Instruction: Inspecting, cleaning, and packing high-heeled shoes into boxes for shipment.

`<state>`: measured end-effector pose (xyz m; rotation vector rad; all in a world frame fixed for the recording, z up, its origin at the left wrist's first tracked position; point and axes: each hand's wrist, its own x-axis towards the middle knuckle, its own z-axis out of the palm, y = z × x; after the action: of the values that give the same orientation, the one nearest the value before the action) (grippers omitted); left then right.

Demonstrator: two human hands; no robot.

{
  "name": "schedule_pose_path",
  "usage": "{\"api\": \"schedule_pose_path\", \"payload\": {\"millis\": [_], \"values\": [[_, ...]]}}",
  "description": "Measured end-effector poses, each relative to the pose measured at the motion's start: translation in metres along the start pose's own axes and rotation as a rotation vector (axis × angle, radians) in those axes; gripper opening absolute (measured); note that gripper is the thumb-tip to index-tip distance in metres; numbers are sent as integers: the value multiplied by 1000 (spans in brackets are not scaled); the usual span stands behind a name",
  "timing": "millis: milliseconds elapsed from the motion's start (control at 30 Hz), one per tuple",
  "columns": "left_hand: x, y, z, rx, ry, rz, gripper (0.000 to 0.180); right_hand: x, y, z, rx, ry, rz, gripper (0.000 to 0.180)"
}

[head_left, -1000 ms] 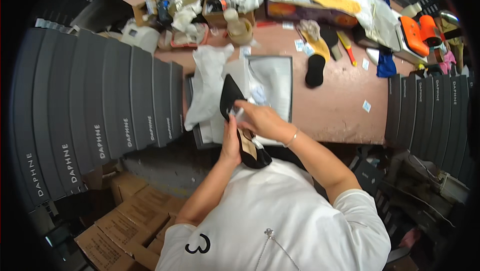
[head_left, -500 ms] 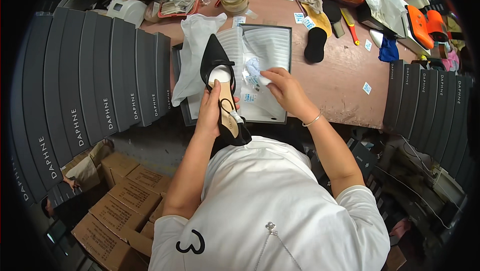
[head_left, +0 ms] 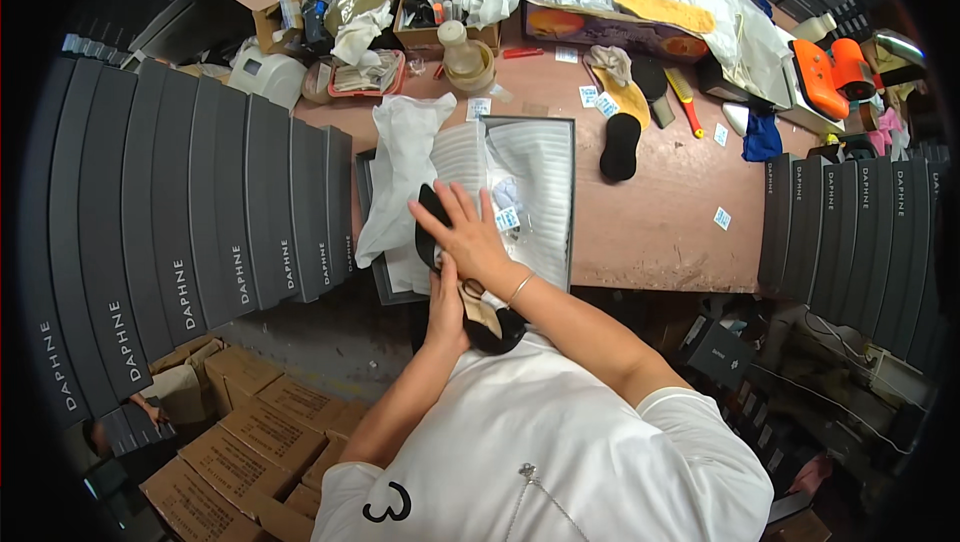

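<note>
A black pointed high-heel shoe (head_left: 432, 218) with a tan lining lies over the near edge of an open shoe box (head_left: 540, 157) lined with white paper. My left hand (head_left: 447, 310) grips the shoe at its heel end. My right hand (head_left: 470, 237) lies flat across the top of the shoe with fingers spread, pressing on it. White tissue paper (head_left: 400, 167) hangs over the box's left side. Small white-and-blue packets (head_left: 507, 218) lie in the box just right of my right hand.
Tall rows of dark shoe boxes (head_left: 190, 212) stand at the left, and another row of dark boxes (head_left: 850, 242) stands at the right. The brown table (head_left: 660, 222) carries a black insole (head_left: 620, 147), an orange tool (head_left: 835, 72), a jar (head_left: 465, 57) and clutter. Cardboard cartons (head_left: 250, 442) sit on the floor.
The shoe has come down from upright to lying low over the box's near edge. My right hand left the packets and now rests on the shoe.
</note>
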<state>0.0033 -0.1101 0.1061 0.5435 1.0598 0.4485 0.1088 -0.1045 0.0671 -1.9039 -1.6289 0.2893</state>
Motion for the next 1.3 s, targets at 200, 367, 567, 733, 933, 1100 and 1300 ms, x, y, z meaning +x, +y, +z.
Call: {"api": "schedule_pose_path", "payload": {"millis": [200,367,567,733,933,1100,1300], "values": [[14,21,-35,-116,-5,-193,65,5,57,-48,374,-157,77,74],[23,28,-23,120,-33,-55,61,1,128,24,-192,-211,201,36],[33,25,-32,-112,-19,-210,47,10,46,-86,593,-140,250,34],[27,29,-3,-134,-206,-57,50,-6,10,-83,326,0,158,31],[15,6,9,-54,-149,76,57,-8,9,-58,305,18,170,30],[3,-1,13,50,-129,73,60,-8,8,-53,302,231,172,31],[6,15,9,-74,-184,-64,68,-11,9,-81,491,60,196,50]]}}
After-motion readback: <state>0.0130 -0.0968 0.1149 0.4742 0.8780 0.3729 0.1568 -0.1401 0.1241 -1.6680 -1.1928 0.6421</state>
